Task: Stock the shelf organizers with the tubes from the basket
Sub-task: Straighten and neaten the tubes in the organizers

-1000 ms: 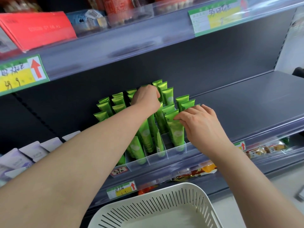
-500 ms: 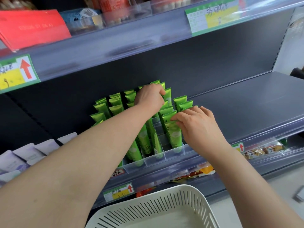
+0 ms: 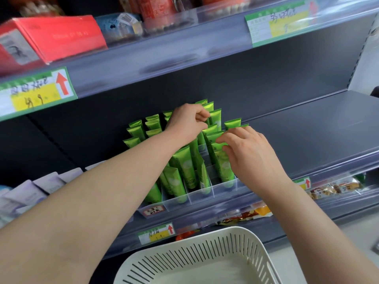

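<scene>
Green tubes (image 3: 184, 167) fill the clear organizer (image 3: 201, 196). The left hand (image 3: 186, 121) pinches one at its back, and the right hand (image 3: 246, 152) grips one at its front.

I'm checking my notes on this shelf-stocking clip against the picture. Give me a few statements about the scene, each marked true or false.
1. The green tubes stand in a clear divided organizer. True.
2. Several tubes lie in the visible part of the white basket. False: no tubes show there.
3. The left hand and the right hand both have fingers at tube tops. True.
4. The red box sits on the same shelf as the tubes. False: it is on the shelf above.
5. The right hand rests on the basket rim. False: it is up at the front tubes, apart from the basket.
</scene>
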Tool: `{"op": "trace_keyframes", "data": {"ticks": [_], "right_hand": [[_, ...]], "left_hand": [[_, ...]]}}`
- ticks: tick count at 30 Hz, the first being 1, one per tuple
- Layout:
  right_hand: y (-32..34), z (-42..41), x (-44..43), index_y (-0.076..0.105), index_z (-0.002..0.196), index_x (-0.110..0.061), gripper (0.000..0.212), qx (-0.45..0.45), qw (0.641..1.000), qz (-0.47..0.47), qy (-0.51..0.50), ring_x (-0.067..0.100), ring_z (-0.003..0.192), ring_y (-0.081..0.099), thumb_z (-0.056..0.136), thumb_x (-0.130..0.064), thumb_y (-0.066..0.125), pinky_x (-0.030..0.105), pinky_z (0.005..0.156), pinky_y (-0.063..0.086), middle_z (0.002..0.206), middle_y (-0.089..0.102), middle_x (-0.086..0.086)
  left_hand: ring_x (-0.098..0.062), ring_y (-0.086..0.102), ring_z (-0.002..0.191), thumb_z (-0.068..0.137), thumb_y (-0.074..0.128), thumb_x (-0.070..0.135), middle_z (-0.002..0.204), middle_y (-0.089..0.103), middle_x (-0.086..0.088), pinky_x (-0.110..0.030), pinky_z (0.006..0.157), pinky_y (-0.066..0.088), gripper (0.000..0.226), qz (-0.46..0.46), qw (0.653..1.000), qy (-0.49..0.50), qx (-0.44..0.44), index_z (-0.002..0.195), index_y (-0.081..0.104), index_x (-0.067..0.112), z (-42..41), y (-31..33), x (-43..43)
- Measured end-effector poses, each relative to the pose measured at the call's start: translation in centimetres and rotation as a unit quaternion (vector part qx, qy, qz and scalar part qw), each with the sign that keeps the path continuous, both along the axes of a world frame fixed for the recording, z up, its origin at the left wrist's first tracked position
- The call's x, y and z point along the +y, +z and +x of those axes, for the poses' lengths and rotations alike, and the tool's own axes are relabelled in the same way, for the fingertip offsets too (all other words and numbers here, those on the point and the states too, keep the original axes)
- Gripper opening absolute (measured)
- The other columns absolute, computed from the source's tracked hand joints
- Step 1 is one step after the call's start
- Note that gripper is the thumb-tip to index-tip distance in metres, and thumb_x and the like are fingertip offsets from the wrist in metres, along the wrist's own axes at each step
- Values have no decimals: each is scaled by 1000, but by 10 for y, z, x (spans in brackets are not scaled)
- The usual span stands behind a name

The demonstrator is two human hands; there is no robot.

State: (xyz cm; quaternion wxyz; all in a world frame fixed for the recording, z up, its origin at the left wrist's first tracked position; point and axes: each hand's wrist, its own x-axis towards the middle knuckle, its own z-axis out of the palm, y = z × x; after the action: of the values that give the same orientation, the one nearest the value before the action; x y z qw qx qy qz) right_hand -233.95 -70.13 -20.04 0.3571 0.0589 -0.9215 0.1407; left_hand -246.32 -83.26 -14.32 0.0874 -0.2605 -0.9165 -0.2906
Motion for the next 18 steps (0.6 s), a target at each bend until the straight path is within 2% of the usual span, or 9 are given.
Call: {"op": "trace_keyframes", "data": {"ticks": [5,10,12,15,18], "right_hand": [[8,9,-16,71,95,-21,11,-9,1000,-20,2,25,78,57,88,-25,63,30,55,44,81,65,-2],[5,10,-41,67,105,-29,30,-79,997,-16,10,17,86,62,90,-50,52,28,58,50,89,67,-9],[3,7,-51,64,114,-27,34,-97,995,-9,3,19,86,64,91,-48,52,27,60,48,93,68,-7],[-2,3,-62,59,125,-27,34,-104,994,-14,-24,24,85,65,93,-35,51,27,58,39,95,70,-4],[-7,-1,-66,64,117,-26,33,-82,995,-33,-38,24,74,66,92,-43,52,25,54,45,84,71,-4]], "left_hand": [[-4,67,86,79,75,8,88,71,7,-21,84,52,22,33,999,-3,-16,96,72,22,12,5,-38],[-3,66,82,80,76,15,85,70,9,-22,82,52,17,-17,1000,15,-15,93,72,25,27,6,-72],[-3,66,82,80,76,16,86,71,8,-24,84,54,17,-34,999,22,-21,95,72,23,31,4,-80],[-4,65,82,80,77,19,87,70,10,-29,85,55,18,-46,998,26,-22,96,72,23,37,0,-84],[-5,65,83,80,77,22,87,70,11,-31,85,55,17,-51,998,21,-12,97,72,23,39,-2,-82]]}}
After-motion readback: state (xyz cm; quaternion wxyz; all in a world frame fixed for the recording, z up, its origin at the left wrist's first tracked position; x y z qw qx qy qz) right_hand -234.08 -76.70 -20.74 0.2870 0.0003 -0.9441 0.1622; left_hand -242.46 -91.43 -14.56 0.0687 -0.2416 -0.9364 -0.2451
